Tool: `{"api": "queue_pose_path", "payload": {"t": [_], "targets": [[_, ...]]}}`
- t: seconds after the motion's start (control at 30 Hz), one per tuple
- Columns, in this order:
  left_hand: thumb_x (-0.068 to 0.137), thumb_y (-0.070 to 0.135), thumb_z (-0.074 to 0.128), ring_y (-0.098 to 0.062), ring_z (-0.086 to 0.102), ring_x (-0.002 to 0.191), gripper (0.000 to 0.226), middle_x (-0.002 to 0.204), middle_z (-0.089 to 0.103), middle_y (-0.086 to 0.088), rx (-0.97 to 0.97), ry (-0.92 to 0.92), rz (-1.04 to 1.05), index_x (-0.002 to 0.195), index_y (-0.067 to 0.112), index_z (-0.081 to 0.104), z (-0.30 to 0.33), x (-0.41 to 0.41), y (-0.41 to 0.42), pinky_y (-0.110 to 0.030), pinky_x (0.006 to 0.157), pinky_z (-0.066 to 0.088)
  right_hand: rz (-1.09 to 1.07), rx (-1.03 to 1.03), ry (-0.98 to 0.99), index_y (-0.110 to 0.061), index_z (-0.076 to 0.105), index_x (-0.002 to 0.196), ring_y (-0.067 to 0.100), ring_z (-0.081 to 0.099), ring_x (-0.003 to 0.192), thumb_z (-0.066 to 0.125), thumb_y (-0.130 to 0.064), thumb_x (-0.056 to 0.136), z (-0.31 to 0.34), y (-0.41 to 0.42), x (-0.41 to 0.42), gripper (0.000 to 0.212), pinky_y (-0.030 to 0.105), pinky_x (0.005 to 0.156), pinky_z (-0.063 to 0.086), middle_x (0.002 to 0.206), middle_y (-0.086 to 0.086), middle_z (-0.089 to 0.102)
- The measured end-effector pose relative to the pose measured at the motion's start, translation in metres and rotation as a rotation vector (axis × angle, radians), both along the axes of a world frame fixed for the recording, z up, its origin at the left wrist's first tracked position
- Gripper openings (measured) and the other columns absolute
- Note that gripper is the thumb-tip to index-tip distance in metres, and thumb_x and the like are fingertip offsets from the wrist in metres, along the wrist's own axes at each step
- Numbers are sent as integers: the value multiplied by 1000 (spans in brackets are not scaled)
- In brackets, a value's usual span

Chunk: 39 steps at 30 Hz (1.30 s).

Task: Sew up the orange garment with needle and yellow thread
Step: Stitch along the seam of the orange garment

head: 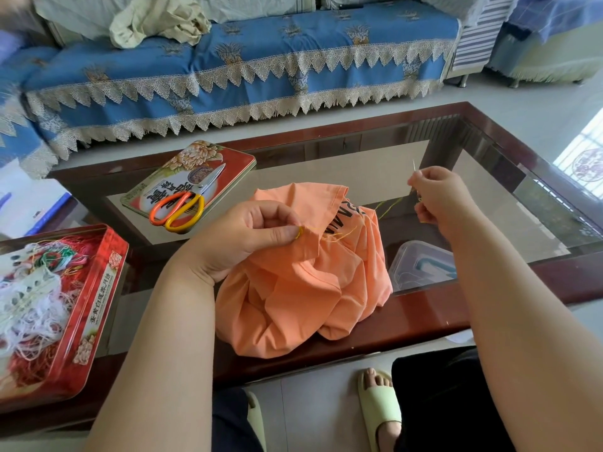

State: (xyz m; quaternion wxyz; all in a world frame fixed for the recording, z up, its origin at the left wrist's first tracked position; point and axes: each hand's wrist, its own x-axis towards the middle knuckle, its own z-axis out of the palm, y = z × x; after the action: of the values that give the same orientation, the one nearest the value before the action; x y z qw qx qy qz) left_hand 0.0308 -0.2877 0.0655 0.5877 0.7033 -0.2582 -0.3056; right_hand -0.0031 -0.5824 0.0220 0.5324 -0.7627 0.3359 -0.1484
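The orange garment [303, 282] sits bunched at the near edge of the counter [424, 308], right in front of the person, so the seam stays within easy reach of both hands. The left hand [251, 236] pinches a folded edge of the fabric between thumb and curled fingers, right where the yellow thread [386, 205] enters the cloth; my read is that this pins the stitch so it won't pucker as the slack is drawn. Off to the right and a bit farther away, the right hand [437, 197] grips the needle [413, 169], tip pointing up and away, with the thread running from it back toward the garment, loose rather than taut. Both forearms reach in from the near side, left wrist low over the cloth, right wrist raised. The scissors [184, 205] lie on a tin lid [235, 158] at far left, and an open tin of tangled threads [49, 305] sits near left, both handy for trimming or rethreading.
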Motion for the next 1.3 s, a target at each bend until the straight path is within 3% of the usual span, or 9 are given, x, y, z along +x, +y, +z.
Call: {"api": "queue_pose_path", "payload": {"t": [0.2,0.27,0.37,0.5,0.57,0.67,0.93,1.1,1.3], "targets": [[70,27,79,-8,64,73,7,76,69,6,27,45,13,73,29,73,3,5,12,-17,61,50,-114,71,42,-13,61,109,17,59,72,49,-27,100,-3,-9,-1,22,29,64,58,99,7,55],[67,31,76,-8,65,73,8,76,70,5,36,59,34,73,29,73,2,6,13,-20,63,50,-143,-62,95,-15,63,107,20,57,84,49,-29,99,-2,-13,-1,21,22,61,51,122,7,46],[66,28,81,-12,64,79,10,78,70,4,74,39,90,73,27,74,0,4,4,-26,73,48,-144,-302,57,-15,68,103,24,47,115,50,-29,97,10,-2,-4,24,26,86,43,131,7,40],[75,27,76,-10,63,82,5,77,70,7,128,-62,206,76,23,72,-5,-4,-13,-28,80,48,189,-20,-270,-14,70,89,9,55,70,57,-25,94,47,46,-20,18,25,65,47,85,2,64],[69,39,76,-12,64,84,14,78,71,8,150,-104,250,75,27,73,-5,-7,-17,-31,82,50,503,261,-248,-11,69,91,11,56,63,63,-24,89,61,72,-34,15,23,58,46,81,3,66],[67,47,74,-16,65,88,19,84,71,4,151,-179,292,78,31,74,-3,-8,-18,-32,81,51,830,237,-76,-3,70,94,15,56,61,63,-22,89,61,90,-42,20,24,55,46,94,3,71],[74,42,70,-14,63,92,19,88,68,10,135,-249,370,88,30,70,0,-8,-14,-30,82,52,802,31,-68,-7,72,94,7,61,64,64,-22,90,54,87,-39,17,19,58,49,77,1,70],[71,44,69,-16,64,93,22,90,69,9,131,-258,368,88,30,70,1,-10,-15,-33,84,54,842,-25,-75,-4,71,85,10,63,68,65,-23,89,53,92,-37,20,18,61,51,113,-4,65],[69,44,70,-13,63,89,22,87,69,10,115,-261,344,86,30,70,0,-8,-13,-28,78,52,863,-5,-122,-5,72,92,4,60,65,64,-15,91,53,93,-38,13,19,62,50,80,10,71]]}}
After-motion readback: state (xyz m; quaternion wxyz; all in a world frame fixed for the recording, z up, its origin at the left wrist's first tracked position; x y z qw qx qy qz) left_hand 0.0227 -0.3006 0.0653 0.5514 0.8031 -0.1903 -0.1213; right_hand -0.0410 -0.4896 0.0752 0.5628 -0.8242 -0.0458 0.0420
